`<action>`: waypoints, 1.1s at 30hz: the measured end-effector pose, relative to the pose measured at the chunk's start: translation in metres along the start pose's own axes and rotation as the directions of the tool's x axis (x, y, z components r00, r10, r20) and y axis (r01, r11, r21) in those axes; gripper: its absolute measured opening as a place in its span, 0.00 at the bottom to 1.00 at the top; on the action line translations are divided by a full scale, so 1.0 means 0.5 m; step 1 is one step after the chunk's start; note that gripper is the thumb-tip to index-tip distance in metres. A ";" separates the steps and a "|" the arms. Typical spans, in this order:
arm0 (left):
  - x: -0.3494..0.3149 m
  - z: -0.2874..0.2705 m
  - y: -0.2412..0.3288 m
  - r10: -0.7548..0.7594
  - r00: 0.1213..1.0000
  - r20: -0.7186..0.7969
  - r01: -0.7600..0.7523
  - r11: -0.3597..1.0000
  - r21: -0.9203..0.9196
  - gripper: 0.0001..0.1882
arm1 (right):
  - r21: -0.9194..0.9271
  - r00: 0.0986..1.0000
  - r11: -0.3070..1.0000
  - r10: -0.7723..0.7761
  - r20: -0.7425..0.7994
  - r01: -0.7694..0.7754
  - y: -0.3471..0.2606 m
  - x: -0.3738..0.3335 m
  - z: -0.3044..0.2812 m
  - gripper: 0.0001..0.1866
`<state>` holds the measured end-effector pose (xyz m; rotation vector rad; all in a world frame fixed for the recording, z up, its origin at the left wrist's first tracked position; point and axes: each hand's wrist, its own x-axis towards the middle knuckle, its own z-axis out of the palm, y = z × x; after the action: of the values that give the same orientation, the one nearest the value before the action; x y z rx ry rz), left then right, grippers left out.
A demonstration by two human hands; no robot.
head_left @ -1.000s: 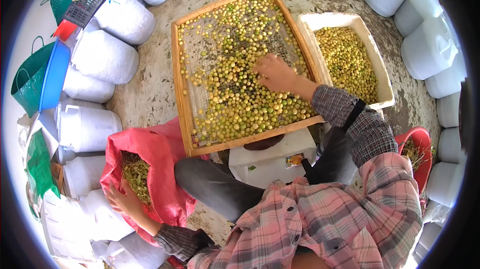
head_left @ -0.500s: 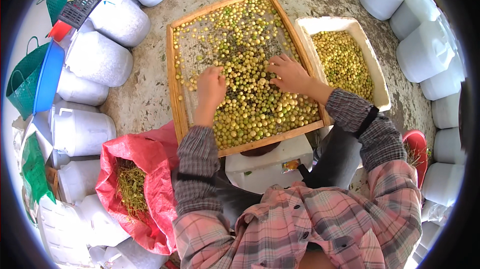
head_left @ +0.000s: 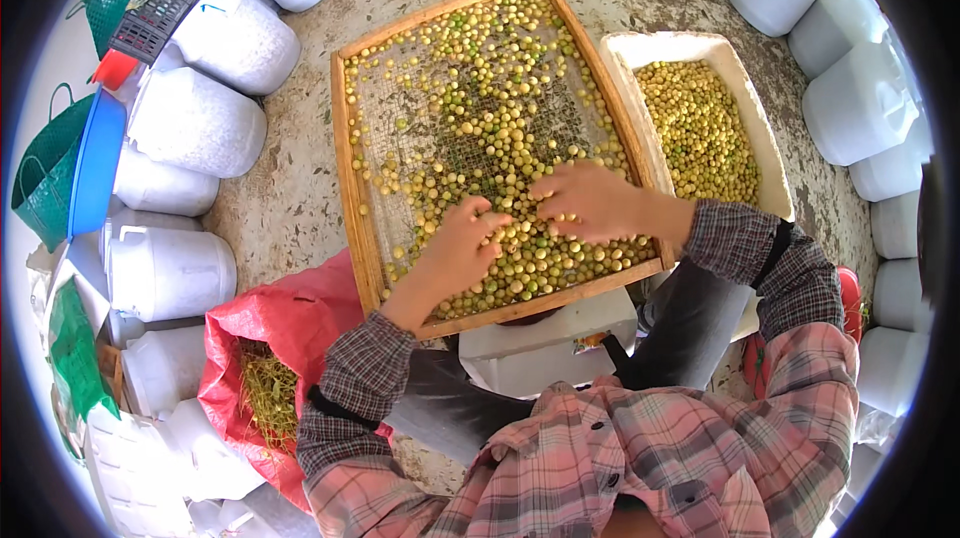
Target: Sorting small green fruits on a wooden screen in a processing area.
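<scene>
Small round yellow-green fruits (head_left: 500,128) lie over a wooden-framed mesh screen (head_left: 352,188), heaped thickest along its near side. My left hand (head_left: 452,253) reaches over the near left of the heap, fingers bent and spread, touching the fruits. To its right, my right hand (head_left: 598,203) rests among the fruits with its fingers curved and apart. Neither hand is closed round anything; the fruits directly under the fingers are hidden. Bare mesh shows in patches at the left and middle of the screen.
A white foam box (head_left: 775,163) of similar fruits adjoins the screen's right edge. At lower left stands a red sack (head_left: 235,323) with dry stems. White plastic drums (head_left: 172,273) line the left, pale jugs (head_left: 860,103) the right. A white box (head_left: 545,348) sits below the screen.
Both hands have come nearer to me over the screen, the left also moving right. Fruits have shifted toward the near side, leaving more bare mesh in the middle.
</scene>
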<state>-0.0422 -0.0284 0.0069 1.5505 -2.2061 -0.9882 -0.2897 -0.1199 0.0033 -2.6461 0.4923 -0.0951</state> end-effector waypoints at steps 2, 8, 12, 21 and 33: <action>0.012 -0.051 -0.018 -0.041 0.995 -0.096 0.044 0.999 0.032 0.18 | 0.137 0.982 0.982 0.147 -0.117 -0.131 0.052 0.034 -0.011 0.12; 0.046 -0.116 -0.223 -0.075 0.731 -0.678 0.512 0.718 0.472 0.19 | -0.140 0.861 0.955 0.167 -0.481 -0.263 0.172 0.193 0.031 0.19; 0.051 -0.068 -0.203 -0.255 0.785 -0.565 0.554 0.698 0.454 0.21 | -0.198 0.986 0.972 0.100 -0.137 -0.126 0.082 0.201 0.004 0.19; -0.044 -0.164 -0.329 -0.345 0.435 -0.832 0.727 0.679 0.099 0.31 | 0.166 0.530 0.641 0.731 -0.430 -0.749 0.194 -0.006 -0.079 0.28; -0.059 -0.121 -0.340 -0.770 0.443 -0.460 0.579 0.637 -0.509 0.38 | 0.581 0.416 0.387 0.905 -0.090 -0.716 0.173 -0.051 0.001 0.39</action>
<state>0.1267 -0.0573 -0.0571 2.2510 -0.8689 -0.6952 -0.3414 -0.1830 -0.0344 -1.5930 1.6841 -0.3847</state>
